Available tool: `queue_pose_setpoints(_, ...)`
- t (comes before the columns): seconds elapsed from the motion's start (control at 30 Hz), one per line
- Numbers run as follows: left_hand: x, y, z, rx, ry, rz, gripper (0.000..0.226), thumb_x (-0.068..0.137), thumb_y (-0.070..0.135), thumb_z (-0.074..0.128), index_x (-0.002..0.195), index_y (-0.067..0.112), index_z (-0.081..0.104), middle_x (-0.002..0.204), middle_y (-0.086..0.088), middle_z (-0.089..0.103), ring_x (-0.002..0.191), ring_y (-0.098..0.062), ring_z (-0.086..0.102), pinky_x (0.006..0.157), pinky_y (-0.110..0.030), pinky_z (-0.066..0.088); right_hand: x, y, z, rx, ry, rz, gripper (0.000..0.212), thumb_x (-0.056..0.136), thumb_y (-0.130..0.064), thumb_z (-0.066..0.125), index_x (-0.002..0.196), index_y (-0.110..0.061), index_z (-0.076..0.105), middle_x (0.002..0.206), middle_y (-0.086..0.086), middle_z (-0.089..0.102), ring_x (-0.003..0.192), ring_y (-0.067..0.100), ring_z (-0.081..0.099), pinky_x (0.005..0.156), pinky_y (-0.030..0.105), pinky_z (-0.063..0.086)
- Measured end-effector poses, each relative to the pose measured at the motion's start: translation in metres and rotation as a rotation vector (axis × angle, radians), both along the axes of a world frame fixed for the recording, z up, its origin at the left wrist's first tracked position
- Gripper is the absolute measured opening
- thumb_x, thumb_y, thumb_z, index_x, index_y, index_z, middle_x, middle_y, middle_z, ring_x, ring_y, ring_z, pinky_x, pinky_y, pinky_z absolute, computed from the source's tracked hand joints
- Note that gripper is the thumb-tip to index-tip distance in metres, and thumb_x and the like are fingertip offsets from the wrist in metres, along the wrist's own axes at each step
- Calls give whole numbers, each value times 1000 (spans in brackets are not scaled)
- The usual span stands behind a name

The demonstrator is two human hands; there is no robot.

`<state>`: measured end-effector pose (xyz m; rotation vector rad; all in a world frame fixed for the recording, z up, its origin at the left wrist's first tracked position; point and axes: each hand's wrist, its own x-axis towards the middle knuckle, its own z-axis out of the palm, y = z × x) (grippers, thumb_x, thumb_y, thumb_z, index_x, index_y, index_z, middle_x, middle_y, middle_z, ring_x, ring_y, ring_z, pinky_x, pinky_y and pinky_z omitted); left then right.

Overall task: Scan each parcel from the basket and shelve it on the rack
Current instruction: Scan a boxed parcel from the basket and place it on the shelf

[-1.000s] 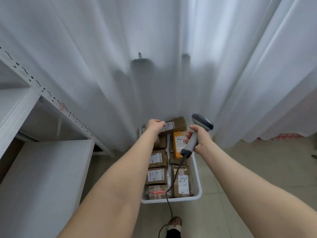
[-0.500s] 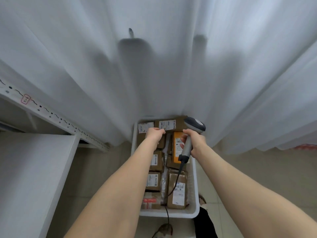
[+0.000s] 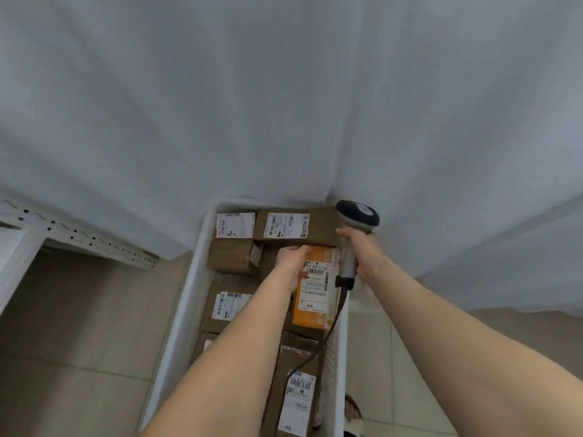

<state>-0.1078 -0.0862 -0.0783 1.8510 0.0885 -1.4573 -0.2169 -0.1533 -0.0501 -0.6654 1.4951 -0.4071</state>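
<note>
The white rack stands to the left of the basket, apart from it. Inside the basket, among brown parcels, the left hand curls its fingers over the far edge of the orange parcel, which lies against the basket's right wall. At the basket's far right corner, the right hand grasps the handle of the scanner, whose cable trails into the basket.

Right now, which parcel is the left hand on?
The orange parcel, the only one not brown; the left hand grips its far edge, beside the scanner.
</note>
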Motion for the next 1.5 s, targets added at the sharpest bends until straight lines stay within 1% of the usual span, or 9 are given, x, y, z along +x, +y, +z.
queue_pose_setpoints(0.27,-10,-36,-81,-43,83,99,30,92,22,60,120,13,50,95,-6,58,90,-17,60,87,-34,53,22,-51,-69,-218,46,192,45,82,-11,74,122,-10,52,116,7,60,113,25,56,103,43,46)
queue_pose_setpoints(0.4,-5,-45,-99,-61,112,107,29,93,24,58,118,8,54,96,-9,61,91,-19,61,85,-34,53,30,-65,-87,-292,82,315,42,83,-6,72,120,-11,54,114,7,60,108,22,55,91,34,47)
queue_pose_setpoints(0.6,0,-39,-93,-40,212,155,27,96,29,54,117,14,47,106,-17,59,93,-29,61,85,-40,54,20,-53,-96,-269,162,363,21,80,-8,72,99,-10,63,92,4,64,101,27,62,88,37,53)
queue_pose_setpoints(0.73,-2,-19,-87,67,206,181,38,94,32,57,125,15,45,120,-19,56,104,-34,58,87,-45,54,15,-23,-94,-144,210,454,37,78,-11,75,113,-7,63,108,9,65,102,25,60,88,37,53)
queue_pose_setpoints(0.83,1,5,-76,132,134,190,41,89,33,63,123,14,49,113,-14,60,101,-30,59,87,-41,53,17,5,-81,-64,188,474,26,78,-11,74,100,-14,61,102,8,64,99,26,60,90,40,54)
queue_pose_setpoints(1.03,21,60,-22,103,6,264,50,80,26,74,122,9,53,107,-12,65,87,-27,63,73,-38,55,20,57,-25,27,22,349,31,82,-9,69,110,-10,55,100,11,63,86,23,61,76,37,55)
queue_pose_setpoints(1.23,41,110,77,-35,17,221,52,79,25,76,120,13,47,108,-12,62,96,-28,60,84,-56,51,17,105,64,129,-81,197,41,82,-9,67,121,-7,52,107,17,64,88,28,64,70,39,57)
queue_pose_setpoints(1.37,55,133,156,-101,-7,144,41,80,24,76,112,6,58,100,-15,69,88,-28,66,61,-36,54,23,133,137,100,-115,201,33,84,-9,66,115,-7,56,101,14,66,86,27,64,64,35,52)
queue_pose_setpoints(1.5,71,162,235,-150,-94,103,32,82,17,74,109,7,60,91,-10,69,79,-22,67,63,-33,55,32,159,211,39,-155,239,29,84,-8,67,110,-11,55,101,15,65,89,29,65,70,39,55)
